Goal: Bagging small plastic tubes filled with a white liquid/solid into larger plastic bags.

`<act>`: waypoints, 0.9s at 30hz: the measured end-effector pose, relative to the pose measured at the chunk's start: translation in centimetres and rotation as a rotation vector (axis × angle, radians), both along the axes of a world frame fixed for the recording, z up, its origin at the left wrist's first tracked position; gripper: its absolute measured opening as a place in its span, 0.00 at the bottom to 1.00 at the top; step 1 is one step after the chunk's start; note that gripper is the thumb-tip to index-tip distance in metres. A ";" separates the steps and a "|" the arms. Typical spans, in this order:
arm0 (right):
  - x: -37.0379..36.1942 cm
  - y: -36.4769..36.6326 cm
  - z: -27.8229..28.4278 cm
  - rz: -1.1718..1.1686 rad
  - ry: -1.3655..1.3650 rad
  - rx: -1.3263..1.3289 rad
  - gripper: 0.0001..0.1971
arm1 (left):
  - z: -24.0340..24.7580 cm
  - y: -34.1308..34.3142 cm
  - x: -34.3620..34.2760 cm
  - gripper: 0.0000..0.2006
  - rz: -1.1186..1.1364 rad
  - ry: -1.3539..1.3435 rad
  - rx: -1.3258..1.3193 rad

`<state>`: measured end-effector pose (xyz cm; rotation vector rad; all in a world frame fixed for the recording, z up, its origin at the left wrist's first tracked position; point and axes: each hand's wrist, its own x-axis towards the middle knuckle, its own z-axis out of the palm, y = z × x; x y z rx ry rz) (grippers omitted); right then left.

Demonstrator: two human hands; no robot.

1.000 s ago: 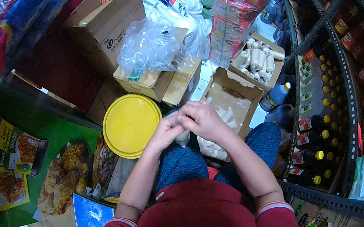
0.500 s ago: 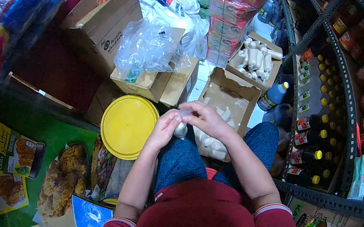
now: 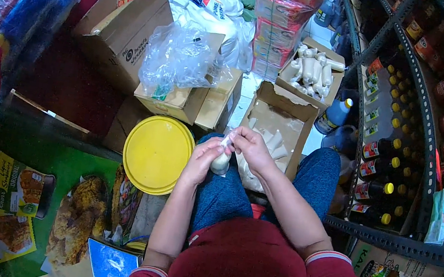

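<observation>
My left hand (image 3: 203, 160) is wrapped round a small clear plastic bag of white contents (image 3: 220, 165), held above my left thigh. The bag's filled end bulges out below my fingers. My right hand (image 3: 252, 150) pinches the gathered top of the same bag, its fingertips close to my left thumb. Under and beyond my right hand, an open cardboard box (image 3: 300, 120) holds several white bags (image 3: 275, 141); my forearm hides part of it.
A yellow round lid (image 3: 157, 154) lies left of my hands. Behind it stand cardboard boxes (image 3: 123, 43) with crumpled clear plastic (image 3: 179, 61). A farther box holds white tied bags (image 3: 313, 74). Metal shelving (image 3: 421, 72) with dark bottles (image 3: 375, 170) rises at the right.
The bag has come more into view below my left hand, and its neck now points up between my hands. My right hand has shifted slightly and pinches the gathered top.
</observation>
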<state>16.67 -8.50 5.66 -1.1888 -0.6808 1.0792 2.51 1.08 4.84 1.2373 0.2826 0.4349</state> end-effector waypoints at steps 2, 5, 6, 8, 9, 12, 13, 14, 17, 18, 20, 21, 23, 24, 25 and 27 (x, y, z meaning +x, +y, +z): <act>0.2 -0.1 0.1 -0.028 0.030 -0.033 0.07 | -0.1 -0.1 0.0 0.07 0.004 0.054 0.015; 0.9 0.0 1.6 -0.006 -0.480 0.149 0.07 | -0.1 0.3 -0.3 0.07 0.016 0.115 0.019; 0.9 0.2 2.4 0.064 -0.561 0.159 0.07 | -0.8 0.6 -0.5 0.07 -0.002 0.104 0.003; 0.5 0.4 3.5 0.120 -0.686 0.182 0.06 | -1.4 0.7 -0.7 0.07 -0.019 0.092 -0.010; 0.3 0.3 3.9 0.120 -0.687 0.183 0.06 | -1.5 0.6 -0.8 0.08 -0.038 0.095 -0.025; -0.2 0.1 4.2 0.131 -0.694 0.198 0.06 | -0.4 0.0 -0.5 0.08 -0.053 0.115 -0.021; -0.3 0.1 3.8 0.105 -0.636 0.207 0.05 | 0.0 -0.1 -0.4 0.08 -0.046 0.130 -0.004; -0.4 0.1 3.5 0.082 -0.581 0.221 0.05 | 0.0 -0.2 -0.5 0.08 -0.046 0.129 -0.002; 0.0 -0.1 1.7 0.009 -0.194 0.100 0.05 | 0.0 -0.3 -0.7 0.07 -0.006 0.165 0.082; 0.0 -0.3 1.3 -0.005 -0.042 0.108 0.06 | -0.1 -0.2 -0.8 0.06 0.011 0.082 0.024; -0.4 -0.5 0.6 -0.010 0.006 0.103 0.06 | -0.2 -0.2 -1.0 0.06 0.027 -0.001 -0.036; -0.4 -0.5 0.3 -0.016 0.054 0.098 0.06 | -0.3 -0.3 -1.1 0.06 0.010 -0.022 -0.057; -0.5 -0.5 0.8 -0.015 -0.021 0.093 0.06 | -0.4 -0.6 -1.5 0.07 -0.007 -0.043 -0.080; -0.7 -0.5 1.4 -0.014 -0.096 0.089 0.06 | -0.4 -0.7 -1.7 0.07 0.048 0.004 -0.012; -0.9 -0.5 2.0 -0.014 -0.095 0.087 0.06 | -0.4 -0.9 -1.8 0.07 0.102 0.050 0.057; -1.5 -0.5 4.4 0.053 -0.475 0.138 0.06 | -0.1 -0.9 -1.7 0.07 0.121 0.034 0.018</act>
